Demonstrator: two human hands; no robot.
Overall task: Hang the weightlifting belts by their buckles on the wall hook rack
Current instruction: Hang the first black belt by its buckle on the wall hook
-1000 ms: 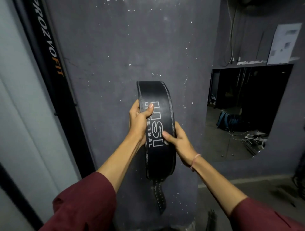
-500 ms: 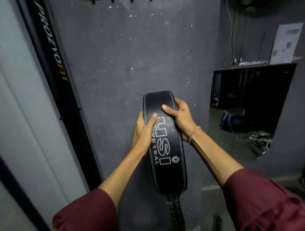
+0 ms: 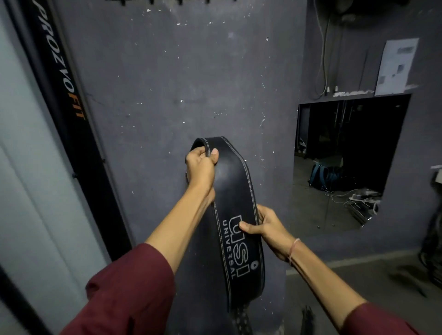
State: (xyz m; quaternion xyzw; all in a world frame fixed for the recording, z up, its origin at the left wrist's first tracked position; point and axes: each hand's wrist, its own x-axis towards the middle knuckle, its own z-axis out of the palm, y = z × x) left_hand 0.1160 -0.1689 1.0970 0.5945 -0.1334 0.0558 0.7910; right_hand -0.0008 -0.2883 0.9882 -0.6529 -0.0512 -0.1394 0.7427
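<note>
The black belt (image 3: pixel 235 191) (white "USI UNIVERSAL" lettering) arches in front of the grey wall (image 3: pixel 167 83), with bare wall above it up to what seems the hook rack (image 3: pixel 165 2) at the top edge. The left hand (image 3: pixel 201 171) clenches its upper edge; the right hand (image 3: pixel 267 227) pinches its right edge lower down. A mirror (image 3: pixel 346 162) sits to the right.

Black belt (image 3: pixel 235 198) is showing "USI UNIVERSAL" in white outline. Black upright post (image 3: pixel 71 114) at left is reading "PROZVOFIT", "FIT" in orange. Wall paper notice (image 3: pixel 397 65) unreadable.
</note>
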